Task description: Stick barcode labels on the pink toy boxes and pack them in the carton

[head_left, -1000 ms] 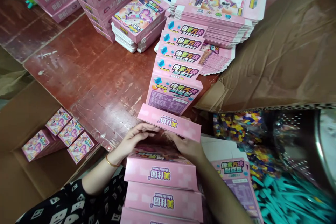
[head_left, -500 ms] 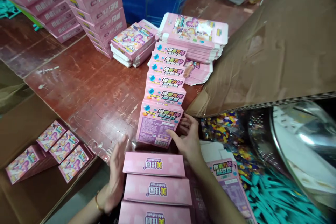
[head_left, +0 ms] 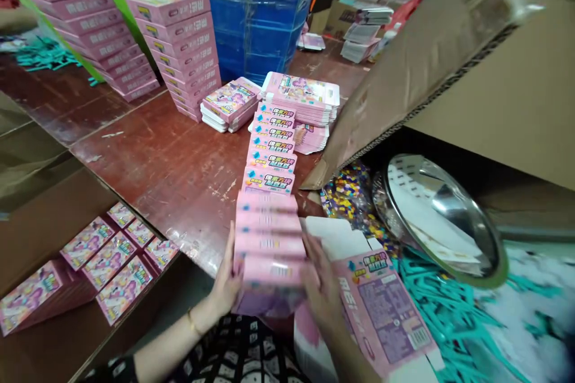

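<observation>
A short row of pink cardboard boxes (head_left: pixel 269 245), blurred by motion, sits between my two hands at the near edge of the table. My left hand (head_left: pixel 227 280) clasps its left side, thumb toward the front face. On the opposite side my right hand (head_left: pixel 320 281), also blurred, presses against the boxes. Directly beyond stands a line of pink boxes with coloured lettering (head_left: pixel 269 182), one behind another. A flattened pink carton (head_left: pixel 381 299) lies under and beside my right forearm.
At left, an open brown carton (head_left: pixel 179 275) holds several pink boxes. Tall box stacks (head_left: pixel 188 51) and blue crates (head_left: pixel 256 18) stand behind. Flat cartons (head_left: pixel 299 102) are piled on the table (head_left: pixel 171 167). At right are a metal bowl (head_left: pixel 449 215), turquoise pieces (head_left: pixel 449 311) and a cardboard flap (head_left: pixel 404 90).
My right hand has moved from the rear box down to the nearer row. Both hands now hold that row, which is pushed up against the boxes behind. The view has tilted up.
</observation>
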{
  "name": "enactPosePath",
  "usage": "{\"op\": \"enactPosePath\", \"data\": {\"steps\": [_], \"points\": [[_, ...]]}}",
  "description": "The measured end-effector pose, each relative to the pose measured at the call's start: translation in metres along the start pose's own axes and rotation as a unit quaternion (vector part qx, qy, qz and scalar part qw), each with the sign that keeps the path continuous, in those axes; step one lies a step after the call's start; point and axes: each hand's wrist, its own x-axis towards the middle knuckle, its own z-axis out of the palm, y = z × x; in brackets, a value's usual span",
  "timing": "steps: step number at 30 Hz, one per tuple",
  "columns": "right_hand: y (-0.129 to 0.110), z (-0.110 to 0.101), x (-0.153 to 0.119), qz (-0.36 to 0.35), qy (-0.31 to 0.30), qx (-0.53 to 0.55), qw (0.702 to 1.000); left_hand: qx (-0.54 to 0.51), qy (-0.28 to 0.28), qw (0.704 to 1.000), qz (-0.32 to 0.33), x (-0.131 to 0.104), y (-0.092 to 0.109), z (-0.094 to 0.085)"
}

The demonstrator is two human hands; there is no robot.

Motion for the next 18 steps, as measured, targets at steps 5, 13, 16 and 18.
{"op": "enactPosePath", "data": {"steps": [5,13,16,18], "points": [[0.025,0.030,0.019,-0.026,0.014,0.072,0.997,-0.001,0.005,0.999,0.038,0.009,0.021,0.001],[0.032,0.055,0.009,0.031,0.019,0.096,0.995,0.059,0.011,0.998,0.018,0.001,0.002,0.001],[0.029,0.058,0.014,0.008,0.016,0.104,0.994,0.057,0.019,0.998,0.024,0.008,0.002,-0.001],[0.033,0.058,0.009,-0.005,0.030,0.101,0.994,0.066,0.018,0.997,0.024,0.003,-0.004,-0.003]]}}
